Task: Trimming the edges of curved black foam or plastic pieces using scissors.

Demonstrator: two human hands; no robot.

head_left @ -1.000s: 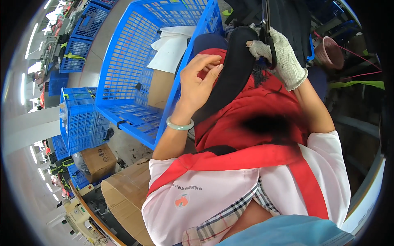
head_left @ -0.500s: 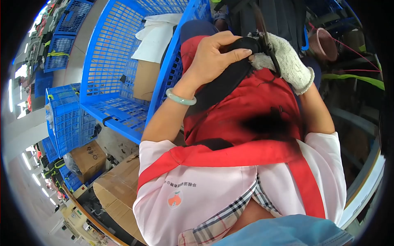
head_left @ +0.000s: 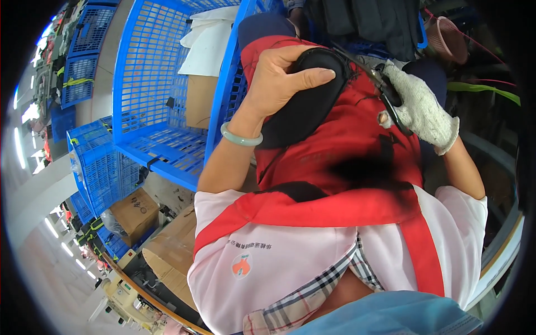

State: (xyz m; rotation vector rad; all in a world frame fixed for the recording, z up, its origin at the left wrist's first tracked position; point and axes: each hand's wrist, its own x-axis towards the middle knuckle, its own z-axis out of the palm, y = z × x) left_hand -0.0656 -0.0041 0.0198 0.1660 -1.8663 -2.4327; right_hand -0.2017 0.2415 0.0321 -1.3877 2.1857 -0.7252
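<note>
My left hand [head_left: 279,78], bare with a pale green bangle at the wrist, is closed on a black padded fabric piece [head_left: 304,109]. Its thumb lies across the upper face of the piece, near the rounded end; the other fingers are mostly hidden beneath. In a white knitted glove, my right hand [head_left: 421,106] grips a pair of scissors [head_left: 397,111] by dark handles. The blades reach up and left toward the rounded edge, where loose dark threads [head_left: 357,75] show. Whether the blades touch them I cannot tell. A red apron [head_left: 335,145] covers my lap beneath the piece.
To the left stands a large blue plastic basket [head_left: 159,148] holding white sheets [head_left: 209,47] and cardboard. More blue crates [head_left: 100,167] and cardboard boxes [head_left: 134,215] lie further left. Dark fabric pieces [head_left: 363,25] and a pink basket [head_left: 449,42] are at the far right.
My right hand has moved right and toward me with the scissors, away from the piece's end. My left hand has shifted slightly left and nearer, and more of the black piece's face shows.
</note>
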